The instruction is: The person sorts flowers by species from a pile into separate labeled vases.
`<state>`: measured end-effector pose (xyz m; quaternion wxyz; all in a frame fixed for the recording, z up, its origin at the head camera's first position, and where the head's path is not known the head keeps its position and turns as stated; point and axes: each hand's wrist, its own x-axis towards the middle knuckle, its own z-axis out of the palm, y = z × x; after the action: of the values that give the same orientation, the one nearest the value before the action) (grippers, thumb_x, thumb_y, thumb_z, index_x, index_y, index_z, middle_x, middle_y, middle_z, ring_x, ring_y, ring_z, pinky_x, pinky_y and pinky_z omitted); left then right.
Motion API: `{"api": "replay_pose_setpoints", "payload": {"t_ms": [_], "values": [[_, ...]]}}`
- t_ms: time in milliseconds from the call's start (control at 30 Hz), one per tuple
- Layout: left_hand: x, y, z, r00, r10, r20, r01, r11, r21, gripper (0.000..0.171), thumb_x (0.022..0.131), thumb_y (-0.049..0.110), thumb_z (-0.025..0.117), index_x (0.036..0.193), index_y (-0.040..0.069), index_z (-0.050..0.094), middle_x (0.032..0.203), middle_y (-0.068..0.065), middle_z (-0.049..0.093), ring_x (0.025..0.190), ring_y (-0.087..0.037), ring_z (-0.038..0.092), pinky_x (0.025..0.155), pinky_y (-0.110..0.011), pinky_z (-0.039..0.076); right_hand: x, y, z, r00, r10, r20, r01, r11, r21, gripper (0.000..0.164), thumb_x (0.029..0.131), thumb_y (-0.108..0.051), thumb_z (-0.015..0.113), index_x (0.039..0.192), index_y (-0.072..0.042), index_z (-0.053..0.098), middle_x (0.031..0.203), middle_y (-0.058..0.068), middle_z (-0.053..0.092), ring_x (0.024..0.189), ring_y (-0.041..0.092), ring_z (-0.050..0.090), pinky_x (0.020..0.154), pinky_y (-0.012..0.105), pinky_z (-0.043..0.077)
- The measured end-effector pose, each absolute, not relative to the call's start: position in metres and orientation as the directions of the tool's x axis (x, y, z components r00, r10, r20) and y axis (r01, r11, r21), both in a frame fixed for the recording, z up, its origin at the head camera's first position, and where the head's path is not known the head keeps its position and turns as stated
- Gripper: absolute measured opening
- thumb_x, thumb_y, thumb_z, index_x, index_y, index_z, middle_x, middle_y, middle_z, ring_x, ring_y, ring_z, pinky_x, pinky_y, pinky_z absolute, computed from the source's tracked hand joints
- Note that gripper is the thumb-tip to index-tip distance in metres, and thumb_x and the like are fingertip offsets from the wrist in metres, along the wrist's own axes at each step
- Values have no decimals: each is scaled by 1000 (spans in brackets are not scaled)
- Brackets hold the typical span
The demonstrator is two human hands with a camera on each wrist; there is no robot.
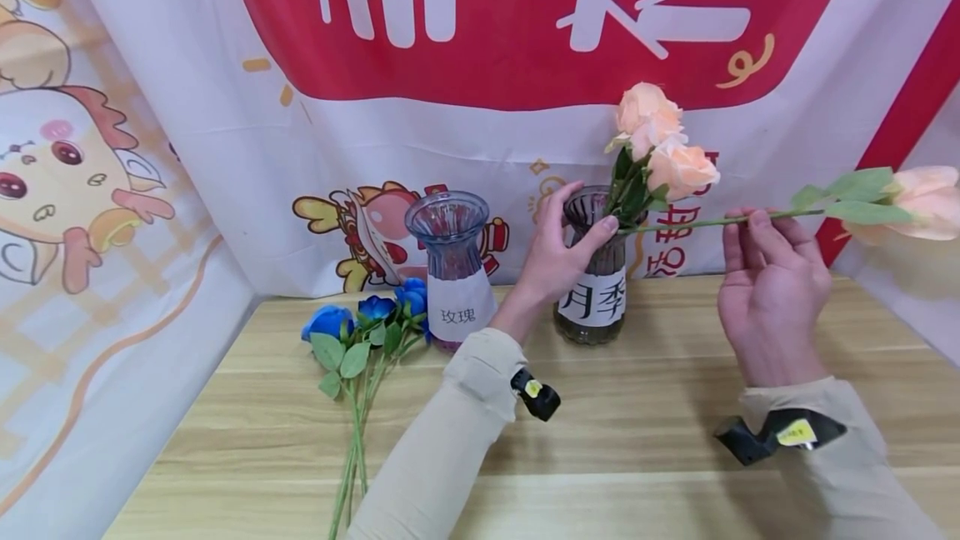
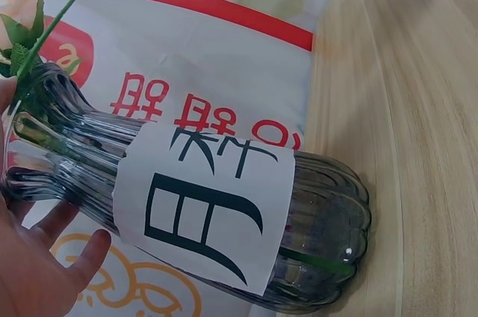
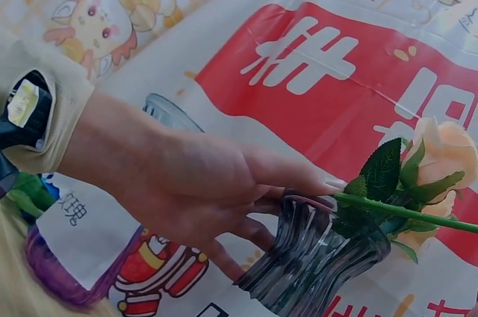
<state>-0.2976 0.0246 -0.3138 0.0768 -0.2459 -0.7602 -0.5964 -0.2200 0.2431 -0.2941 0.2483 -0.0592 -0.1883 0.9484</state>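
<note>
My left hand (image 1: 555, 252) grips the neck of a dark ribbed glass vase (image 1: 588, 333), its thumb by the rim. A white label with black characters wraps the vase. Several peach roses (image 1: 678, 161) stand in it, leaning right. My right hand (image 1: 772, 298) pinches the green stem of another peach rose (image 1: 926, 202), held nearly level with its bloom pointing right. That stem's lower end meets the vase mouth near my left thumb; the right wrist view shows the stem (image 3: 403, 214) by the thumb. Whether its tip is inside the mouth I cannot tell.
Left of the dark vase stands a bluish glass vase (image 1: 450, 244) with a white label. Several blue roses (image 1: 330, 323) lie beside it, stems toward the front of the wooden table (image 1: 637, 440). A printed cloth (image 1: 510, 140) hangs close behind the vases.
</note>
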Motion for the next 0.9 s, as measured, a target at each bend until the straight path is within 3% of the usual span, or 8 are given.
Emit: {"api": "replay_pose_setpoints", "payload": {"t_ms": [467, 600, 900], "values": [[-298, 24, -314, -858, 289, 425, 482, 168, 860, 75, 101, 43, 66, 165, 22, 33, 166, -6, 34, 151, -24, 39, 127, -50, 37, -219, 242, -290, -852, 524, -10, -484, -794, -368, 34, 93, 2, 76, 122, -11, 62, 118, 8, 73, 116, 23, 70, 100, 31, 62], [-298, 24, -313, -861, 290, 418, 478, 178, 860, 75, 100, 43, 66, 165, 22, 33, 165, -5, 35, 151, -22, 39, 126, -47, 37, -220, 239, -289, -845, 535, -2, -492, -778, -391, 35, 91, 2, 78, 120, -10, 63, 117, 10, 73, 111, 25, 73, 97, 32, 63], [-298, 23, -314, -863, 289, 415, 471, 163, 867, 76, 100, 43, 66, 165, 22, 32, 168, -5, 32, 152, -25, 38, 127, -53, 36, -228, 213, -288, -795, 591, 137, -585, -685, -434, 35, 83, 12, 82, 113, 4, 67, 107, 19, 74, 97, 31, 77, 87, 39, 66]]}}
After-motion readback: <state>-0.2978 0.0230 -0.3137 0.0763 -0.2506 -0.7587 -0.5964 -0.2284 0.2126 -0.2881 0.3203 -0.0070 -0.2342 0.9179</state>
